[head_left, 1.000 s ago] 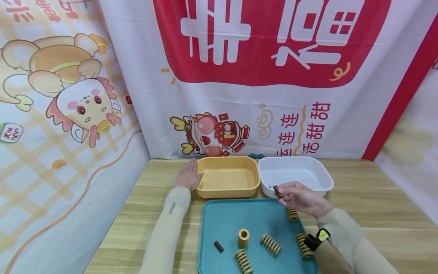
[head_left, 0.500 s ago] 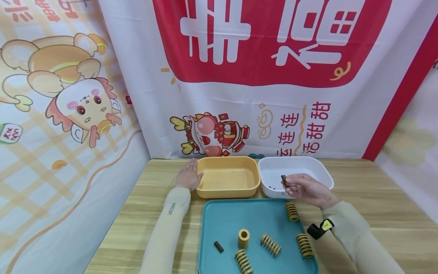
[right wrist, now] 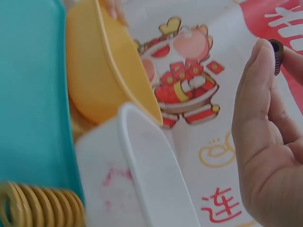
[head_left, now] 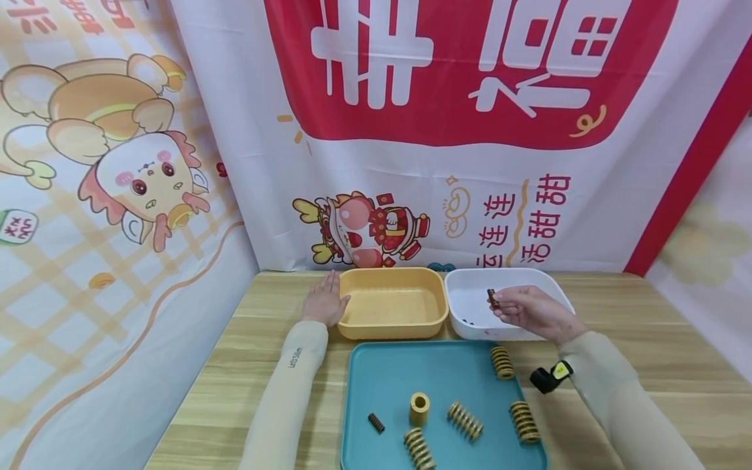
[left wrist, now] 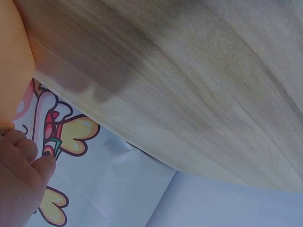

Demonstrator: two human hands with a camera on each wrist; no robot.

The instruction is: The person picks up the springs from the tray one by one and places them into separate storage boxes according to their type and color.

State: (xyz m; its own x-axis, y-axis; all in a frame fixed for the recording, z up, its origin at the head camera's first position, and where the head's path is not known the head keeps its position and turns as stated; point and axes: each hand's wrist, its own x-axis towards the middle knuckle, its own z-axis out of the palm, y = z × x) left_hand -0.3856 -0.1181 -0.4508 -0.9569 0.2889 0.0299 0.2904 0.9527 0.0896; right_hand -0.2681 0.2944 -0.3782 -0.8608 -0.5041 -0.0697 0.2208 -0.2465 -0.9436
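Note:
My right hand (head_left: 531,312) pinches a small dark-brown coil spring (head_left: 492,299) between thumb and fingers, above the white bin (head_left: 558,294). In the right wrist view the end of that spring (right wrist: 277,54) shows at the fingertips. A few small dark bits lie on the white bin's floor. My left hand (head_left: 323,301) rests with straight fingers against the left side of the yellow bin (head_left: 390,329). In the left wrist view part of the left hand (left wrist: 23,177) shows near the orange-looking bin wall (left wrist: 12,61).
A teal tray (head_left: 388,369) in front of the bins bears several gold springs, one being a gold spring (head_left: 464,420), plus a gold tube (head_left: 419,408) and a small dark spring (head_left: 376,422). A printed cloth (head_left: 270,196) hangs behind the wooden table (head_left: 235,365).
My right hand has moved up and right with the small spring, from the white bin's front left edge to over its inside. The left hand has stayed at the yellow bin.

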